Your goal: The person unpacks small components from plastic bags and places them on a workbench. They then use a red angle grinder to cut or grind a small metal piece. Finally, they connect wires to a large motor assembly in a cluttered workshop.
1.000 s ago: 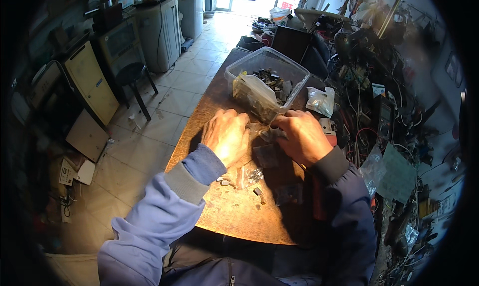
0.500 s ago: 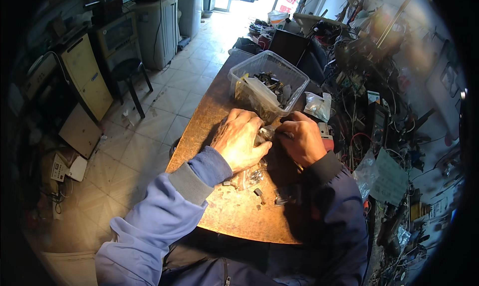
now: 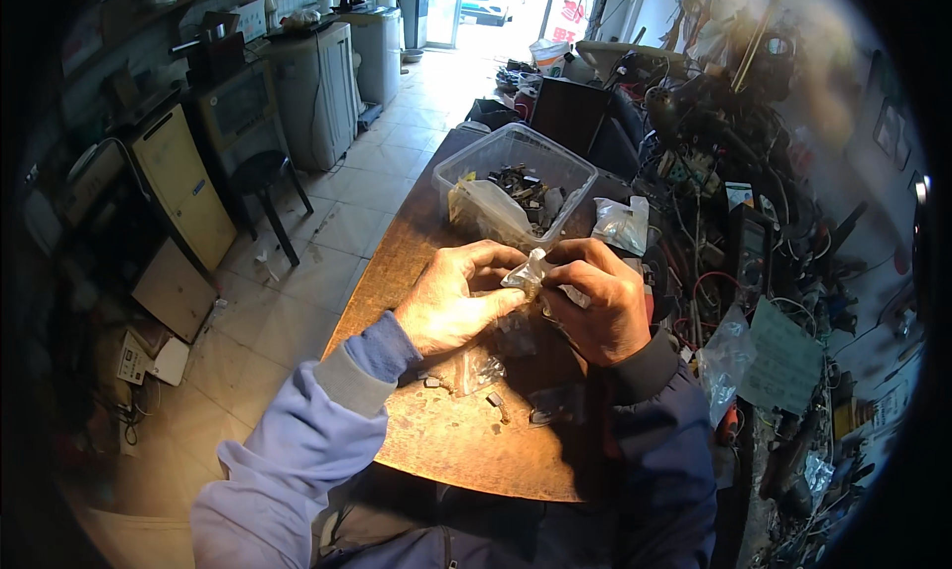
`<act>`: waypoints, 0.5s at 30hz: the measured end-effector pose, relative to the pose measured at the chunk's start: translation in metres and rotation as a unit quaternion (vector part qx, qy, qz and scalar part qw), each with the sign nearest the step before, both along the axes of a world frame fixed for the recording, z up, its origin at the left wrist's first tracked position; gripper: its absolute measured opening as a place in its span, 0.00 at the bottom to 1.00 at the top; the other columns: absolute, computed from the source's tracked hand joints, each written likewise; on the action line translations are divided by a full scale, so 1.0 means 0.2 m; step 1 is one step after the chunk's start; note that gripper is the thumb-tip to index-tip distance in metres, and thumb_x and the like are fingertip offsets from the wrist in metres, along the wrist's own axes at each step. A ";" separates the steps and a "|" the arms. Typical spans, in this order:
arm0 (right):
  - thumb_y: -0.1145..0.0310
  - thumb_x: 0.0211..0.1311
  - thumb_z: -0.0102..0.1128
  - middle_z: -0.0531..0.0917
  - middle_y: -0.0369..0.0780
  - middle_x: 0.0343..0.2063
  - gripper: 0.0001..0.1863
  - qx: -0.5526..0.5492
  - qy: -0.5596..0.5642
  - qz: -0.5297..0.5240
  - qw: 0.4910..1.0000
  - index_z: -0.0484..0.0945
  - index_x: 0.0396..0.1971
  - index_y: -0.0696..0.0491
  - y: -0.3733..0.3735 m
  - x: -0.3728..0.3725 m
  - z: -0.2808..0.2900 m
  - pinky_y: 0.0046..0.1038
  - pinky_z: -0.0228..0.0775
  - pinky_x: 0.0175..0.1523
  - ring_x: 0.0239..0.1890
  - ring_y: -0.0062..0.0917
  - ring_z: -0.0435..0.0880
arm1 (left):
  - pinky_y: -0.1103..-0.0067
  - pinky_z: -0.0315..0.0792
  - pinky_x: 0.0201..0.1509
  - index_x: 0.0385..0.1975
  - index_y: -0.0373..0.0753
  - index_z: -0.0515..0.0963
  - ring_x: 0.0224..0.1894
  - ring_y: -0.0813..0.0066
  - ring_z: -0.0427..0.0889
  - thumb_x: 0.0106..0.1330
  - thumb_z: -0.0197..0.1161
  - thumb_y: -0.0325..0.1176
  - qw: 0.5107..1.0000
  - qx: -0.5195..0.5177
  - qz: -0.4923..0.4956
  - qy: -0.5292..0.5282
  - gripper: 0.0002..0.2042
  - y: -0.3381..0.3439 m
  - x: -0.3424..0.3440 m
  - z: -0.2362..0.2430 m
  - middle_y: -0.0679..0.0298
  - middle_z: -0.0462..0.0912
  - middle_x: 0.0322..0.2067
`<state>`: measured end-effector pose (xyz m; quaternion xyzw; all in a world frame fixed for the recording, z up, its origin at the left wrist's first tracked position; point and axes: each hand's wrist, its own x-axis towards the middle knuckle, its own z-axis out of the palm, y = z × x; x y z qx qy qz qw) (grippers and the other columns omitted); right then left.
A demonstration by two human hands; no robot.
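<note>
Between both hands, above the wooden table, is a small clear plastic bag. My left hand pinches its left side between thumb and fingers. My right hand grips the other side with curled fingers; what the bag contains I cannot make out. Just beyond the hands stands a clear plastic tub with many small dark metal parts in it. Nearer me, another clear bag lies on the table beside a small dark block with a short lead. A flat clear bag rests by my right sleeve.
A white plastic bag lies right of the tub. Along the right side piles a tangle of cables and parts, with a multimeter among them. A black stool and a yellow cabinet stand on the left.
Both hands have lifted slightly and drawn back from the tub's near edge. The small clear bag now shows more fully between them. The whole view has shifted a little.
</note>
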<state>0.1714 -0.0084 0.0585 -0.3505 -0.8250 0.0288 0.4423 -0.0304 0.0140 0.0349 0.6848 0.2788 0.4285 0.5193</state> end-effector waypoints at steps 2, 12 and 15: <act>0.82 0.43 0.68 0.80 0.42 0.35 0.10 -0.004 0.005 -0.002 1.000 0.79 0.29 0.58 -0.01 0.01 0.00 0.26 0.74 0.39 0.35 0.32 0.82 | 0.80 0.76 0.48 0.49 0.31 0.74 0.44 0.77 0.79 0.60 0.64 0.24 1.000 -0.012 -0.007 0.000 0.17 0.00 0.00 0.00 0.61 0.81 0.41; 0.80 0.48 0.67 0.82 0.40 0.31 0.10 -0.174 0.106 0.039 0.978 0.78 0.32 0.60 -0.02 0.05 -0.02 0.23 0.73 0.39 0.35 0.24 0.81 | 0.80 0.77 0.46 0.48 0.32 0.74 0.43 0.79 0.79 0.59 0.61 0.19 0.998 -0.050 -0.021 -0.023 0.15 0.03 0.01 -0.04 0.62 0.81 0.40; 0.79 0.51 0.66 0.83 0.39 0.30 0.10 -0.253 0.188 0.077 0.946 0.78 0.34 0.62 -0.02 0.04 -0.02 0.21 0.72 0.40 0.34 0.19 0.80 | 0.81 0.77 0.45 0.48 0.32 0.74 0.43 0.79 0.79 0.59 0.60 0.19 1.000 -0.008 -0.008 -0.001 0.15 0.03 0.01 -0.04 0.62 0.81 0.40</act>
